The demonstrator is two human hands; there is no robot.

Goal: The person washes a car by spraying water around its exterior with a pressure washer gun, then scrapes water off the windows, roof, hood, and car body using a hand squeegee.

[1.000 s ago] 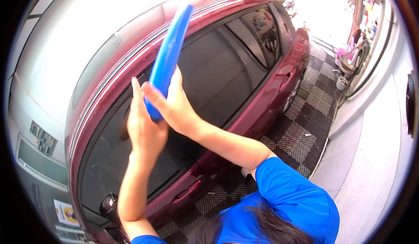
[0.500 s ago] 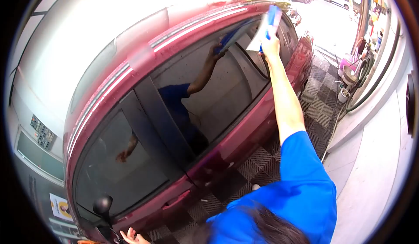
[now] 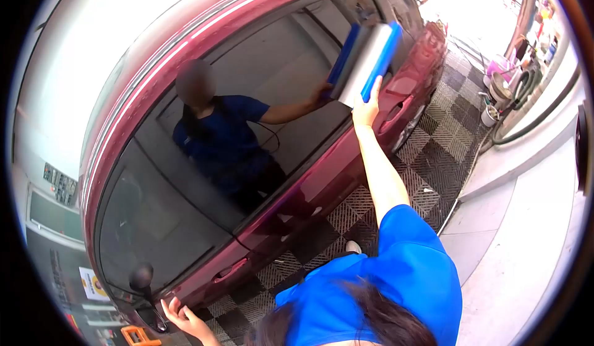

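Observation:
My right hand is wrapped round the lower end of a blue-handled squeegee. Its pale blade lies at the rear side window of a dark red car. The tool and my arm are mirrored in the dark glass. At the lower left, my left hand is held with fingers apart and nothing in it, near the car's side mirror.
An orange object stands at the bottom left. Black and grey floor tiles run between the car and a pale wall. Pots, a coiled hose and a pink container are at the right.
From both hands near the tool, my left hand has gone down to the lower left. My right hand carried the squeegee rightward to the rear window, then slightly down.

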